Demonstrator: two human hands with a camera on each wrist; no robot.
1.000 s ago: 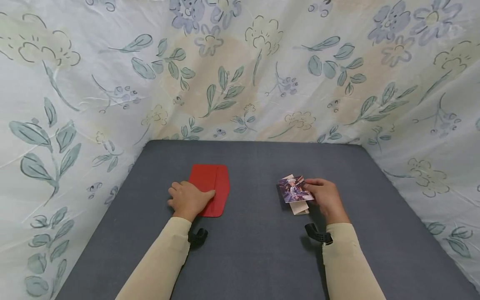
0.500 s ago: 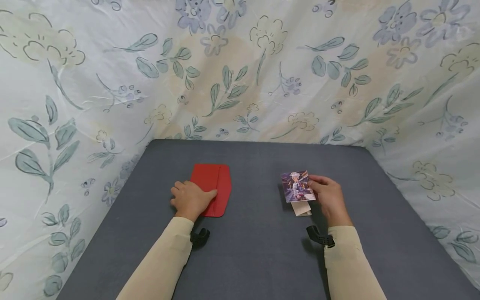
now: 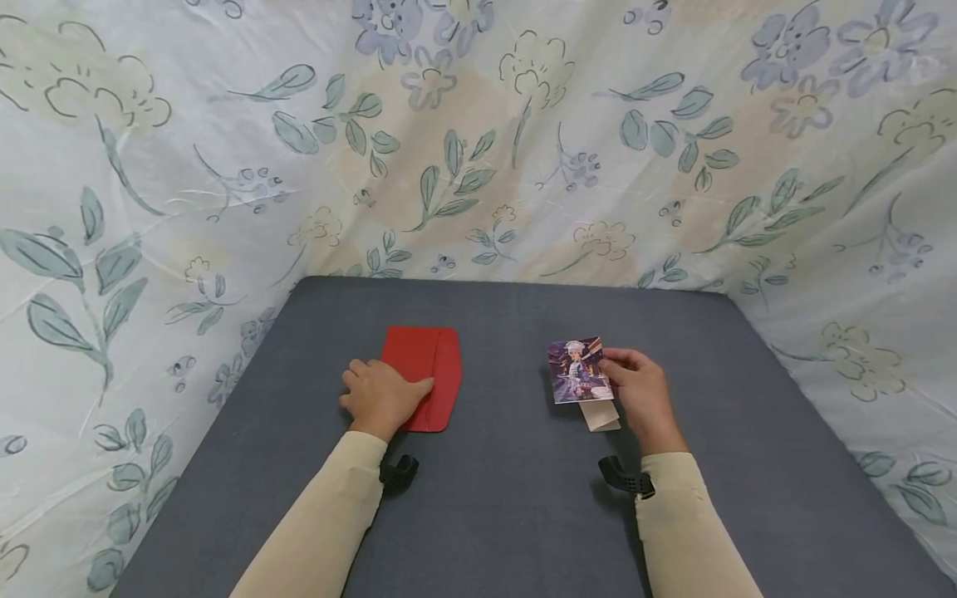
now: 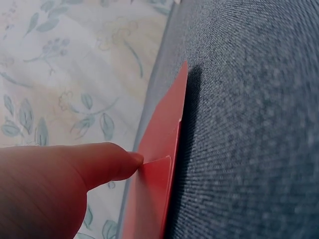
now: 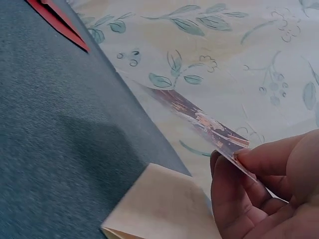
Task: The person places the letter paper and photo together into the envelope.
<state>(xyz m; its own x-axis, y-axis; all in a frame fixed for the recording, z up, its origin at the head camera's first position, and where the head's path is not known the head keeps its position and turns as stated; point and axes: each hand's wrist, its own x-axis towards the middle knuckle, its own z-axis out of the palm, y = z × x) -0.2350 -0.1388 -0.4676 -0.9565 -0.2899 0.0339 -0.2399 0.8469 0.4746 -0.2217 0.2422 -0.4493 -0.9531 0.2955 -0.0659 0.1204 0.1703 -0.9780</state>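
Note:
My left hand (image 3: 380, 399) rests on a red envelope (image 3: 446, 374) at the left of the table, its thumb lying on the flap edge. In the left wrist view the thumb tip touches the envelope (image 4: 162, 129) at the flap line; the other fingers are hidden. With thumb and fingers my right hand (image 3: 639, 397) pinches the right edge of a small printed picture card (image 3: 574, 374) showing a figure in a white hat. A folded beige paper (image 3: 600, 415) lies below the card, partly covered by it in the head view. In the right wrist view the card (image 5: 199, 119) is raised and tilted.
A dark grey cloth-covered table (image 3: 508, 498) spreads under both hands. Floral fabric (image 3: 478, 149) hangs behind it and along both sides. Black straps with camera mounts (image 3: 626, 479) sit at the wrists.
The picture card has risen over the beige paper, turned more face-on, then shifted slightly left with my right hand. My left hand stays on the red envelope.

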